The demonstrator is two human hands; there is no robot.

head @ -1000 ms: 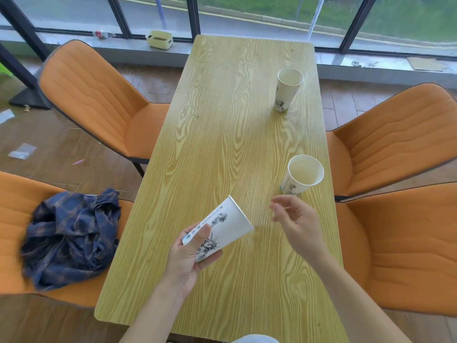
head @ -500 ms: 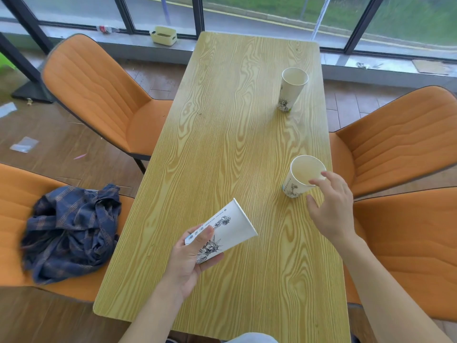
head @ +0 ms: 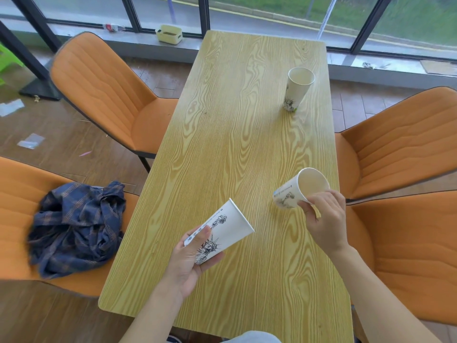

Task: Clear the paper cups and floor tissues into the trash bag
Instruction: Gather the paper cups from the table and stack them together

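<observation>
My left hand (head: pixel 191 258) grips a white printed paper cup (head: pixel 222 229), tilted with its mouth up and to the right, over the near part of the wooden table (head: pixel 235 134). A second cup (head: pixel 295 191) is tipped on its side above the table's right part, and my right hand (head: pixel 324 219) pinches it at the rim. The third cup (head: pixel 298 89) stands upright farther back on the right. Bits of tissue or wrapper (head: pixel 31 141) lie on the floor at the left. No trash bag is in view.
Four orange chairs (head: pixel 103 90) flank the table, two on each side. A crumpled blue plaid cloth (head: pixel 76 224) lies on the near left chair seat. A small cream box (head: pixel 170 33) sits on the window ledge. More litter (head: pixel 11 106) lies on the floor at far left.
My right hand has reached the near right cup, taken hold of its rim and tipped it off the table. My left hand has kept its cup almost still.
</observation>
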